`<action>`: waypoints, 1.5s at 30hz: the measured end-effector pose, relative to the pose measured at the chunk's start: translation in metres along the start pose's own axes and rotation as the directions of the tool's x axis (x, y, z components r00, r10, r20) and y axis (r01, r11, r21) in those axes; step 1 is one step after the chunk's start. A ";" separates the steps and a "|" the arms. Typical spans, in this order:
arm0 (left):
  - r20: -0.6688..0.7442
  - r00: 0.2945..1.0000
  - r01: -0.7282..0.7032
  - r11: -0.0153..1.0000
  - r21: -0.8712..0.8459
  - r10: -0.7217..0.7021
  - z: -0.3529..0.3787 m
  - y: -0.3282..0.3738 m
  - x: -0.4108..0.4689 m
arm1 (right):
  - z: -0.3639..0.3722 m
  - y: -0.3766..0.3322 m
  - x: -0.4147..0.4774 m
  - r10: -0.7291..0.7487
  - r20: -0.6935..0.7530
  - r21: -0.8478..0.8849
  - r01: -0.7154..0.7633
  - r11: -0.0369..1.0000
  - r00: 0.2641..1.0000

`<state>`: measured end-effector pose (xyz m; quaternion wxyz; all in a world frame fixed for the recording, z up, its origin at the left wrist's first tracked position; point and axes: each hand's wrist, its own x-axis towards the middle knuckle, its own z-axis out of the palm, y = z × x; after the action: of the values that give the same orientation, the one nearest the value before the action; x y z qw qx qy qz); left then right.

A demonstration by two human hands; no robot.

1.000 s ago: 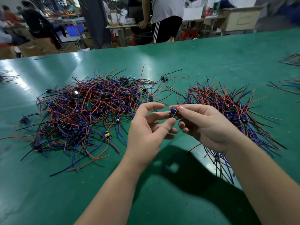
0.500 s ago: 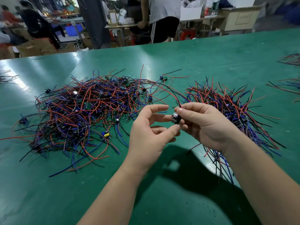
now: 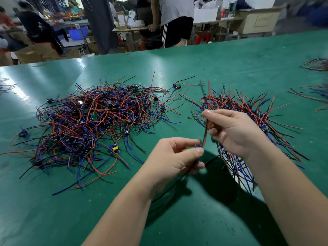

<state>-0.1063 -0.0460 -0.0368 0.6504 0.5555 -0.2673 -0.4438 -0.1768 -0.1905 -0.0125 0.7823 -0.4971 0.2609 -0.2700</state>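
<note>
Your left hand pinches the lower end of a red and black wire lead between thumb and fingertips. Your right hand, at one o'clock from it, grips the upper end. The lead hangs above the green worktop. A big wire pile lies at ten o'clock and a smaller pile at two o'clock.

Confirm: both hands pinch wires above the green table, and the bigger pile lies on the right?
No. The head view shows the bigger pile on the left; the smaller pile is on the right. The left hand and right hand do pinch wires above the green table.
</note>
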 end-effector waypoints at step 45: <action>-0.005 1.000 -0.014 1.000 -0.005 0.014 0.002 -0.002 0.003 | -0.002 0.006 0.000 -0.060 0.120 -0.216 0.085 0.973 0.991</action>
<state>-0.1073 -0.0496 -0.0391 0.6556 0.5531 -0.2685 -0.4384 -0.1770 -0.1894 -0.0190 0.7252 -0.6045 0.2264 -0.2395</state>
